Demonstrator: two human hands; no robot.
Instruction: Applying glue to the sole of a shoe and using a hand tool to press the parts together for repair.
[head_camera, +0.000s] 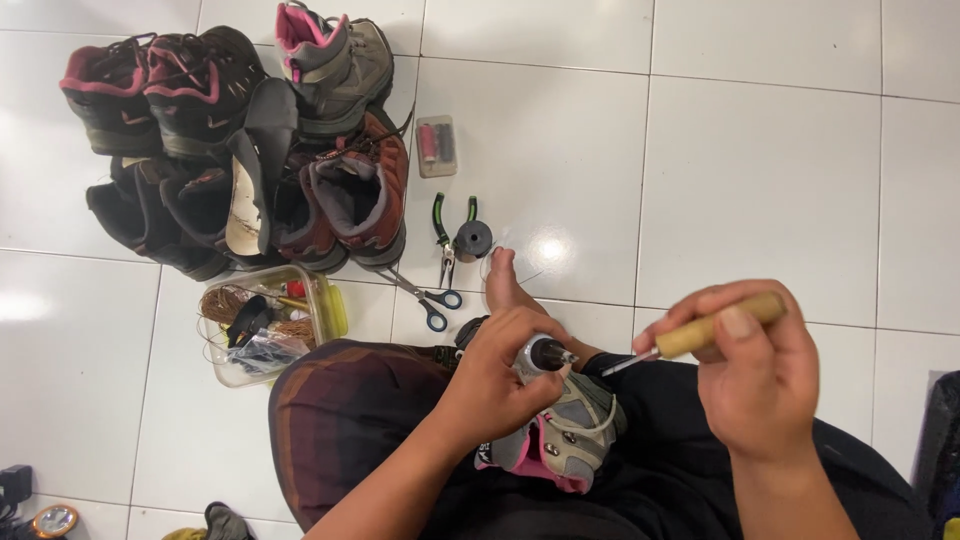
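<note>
My left hand (495, 375) grips a grey and pink hiking shoe (560, 440) that rests on my lap, fingers wrapped over its upper near the toe. My right hand (755, 375) is closed around the wooden handle of an awl (700, 333), whose metal tip points left toward the shoe. A bare foot (505, 285) sticks out on the white tiled floor just beyond the shoe.
A pile of hiking shoes (250, 140) lies at the upper left. On the floor nearby are a clear box of cords and bits (262, 322), scissors (425, 297), green-handled pliers (445, 235), a black thread spool (472, 239) and a small thread case (436, 146).
</note>
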